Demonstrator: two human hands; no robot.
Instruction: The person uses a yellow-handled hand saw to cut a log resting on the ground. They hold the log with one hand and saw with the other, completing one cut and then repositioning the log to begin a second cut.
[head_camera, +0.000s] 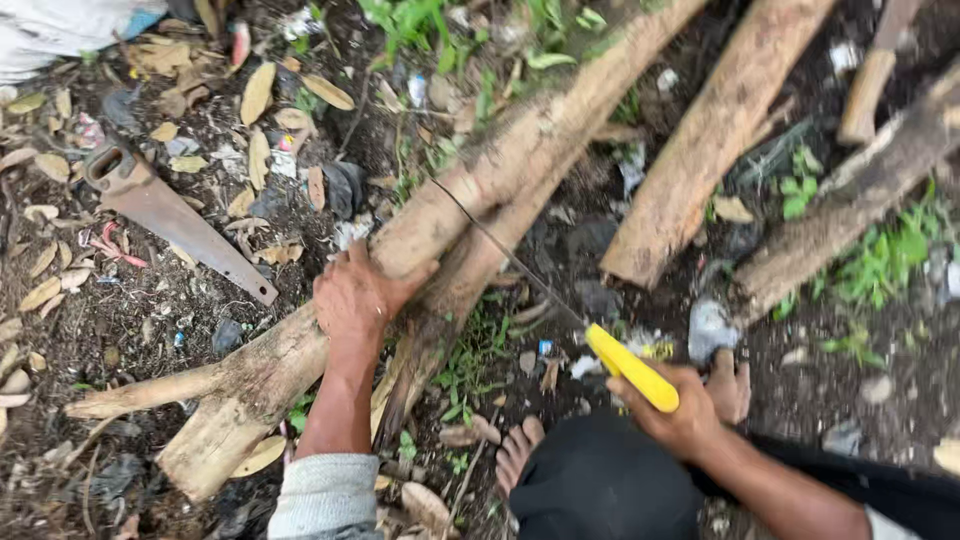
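While your right hand (678, 418) grips the yellow-handled saw (632, 368), your left hand (352, 296) presses down on the long log (455, 205).

Your right fingers are wrapped tight around the yellow handle, and the thin dark blade runs up and left from it until it meets the log just right of your left hand. That left hand lies palm down with fingers curled over the bark, holding the log against the ground. A thinner branch (450, 300) lies under the log, slanting toward your bare feet (517, 450). Further right, two more logs (710, 135) rest on the dark soil, well apart from the blade. Off to the left, a rusty handsaw (175, 218) lies among dry leaves (257, 93).
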